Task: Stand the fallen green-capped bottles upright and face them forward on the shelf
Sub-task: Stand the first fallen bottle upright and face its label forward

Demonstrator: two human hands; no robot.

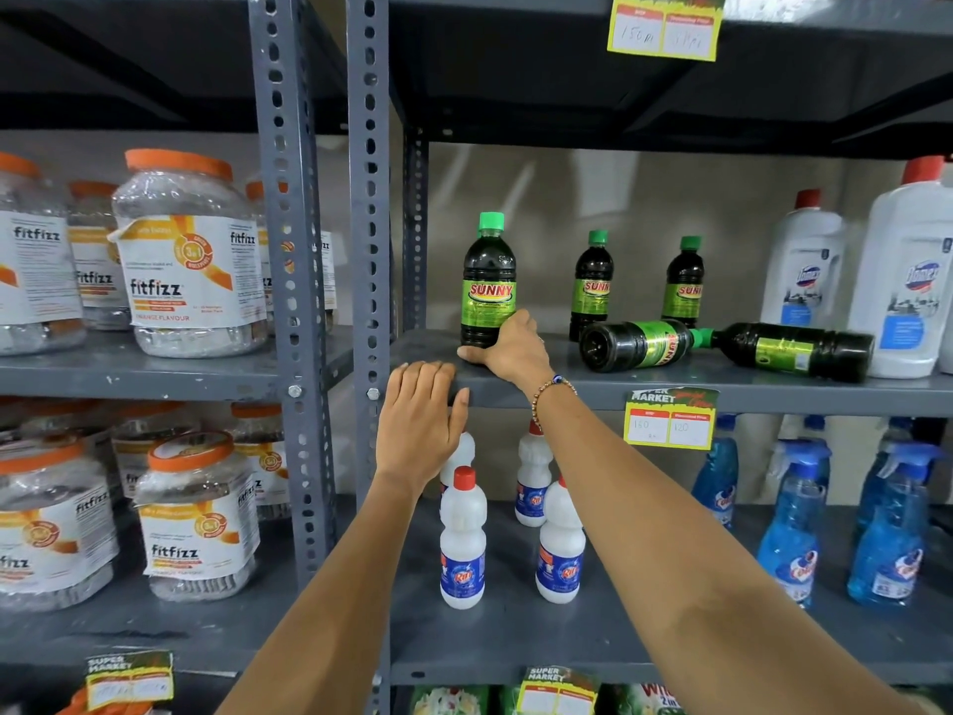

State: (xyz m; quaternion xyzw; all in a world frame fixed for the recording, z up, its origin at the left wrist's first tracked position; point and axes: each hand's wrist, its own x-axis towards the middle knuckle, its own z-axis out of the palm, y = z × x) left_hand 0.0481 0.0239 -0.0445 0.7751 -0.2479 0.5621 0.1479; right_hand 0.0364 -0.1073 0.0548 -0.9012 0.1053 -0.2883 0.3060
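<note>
Three dark green-capped bottles stand upright on the grey shelf (722, 387): a front one (488, 273) with its SUNNY label facing me, and two further back (592, 283), (684, 281). Two more lie on their sides: one (637, 344) with its base toward me, the other (789, 349) with its cap pointing left. My right hand (508, 348) wraps the base of the front upright bottle, thumb on the shelf. My left hand (420, 420) rests flat on the shelf's front edge, holding nothing.
White red-capped cleaner bottles (907, 281) stand at the shelf's right end. Below are small white bottles (463, 539) and blue spray bottles (789, 528). Orange-lidded jars (191, 255) fill the left rack, past grey uprights (367, 198). A yellow price tag (669, 420) hangs on the shelf edge.
</note>
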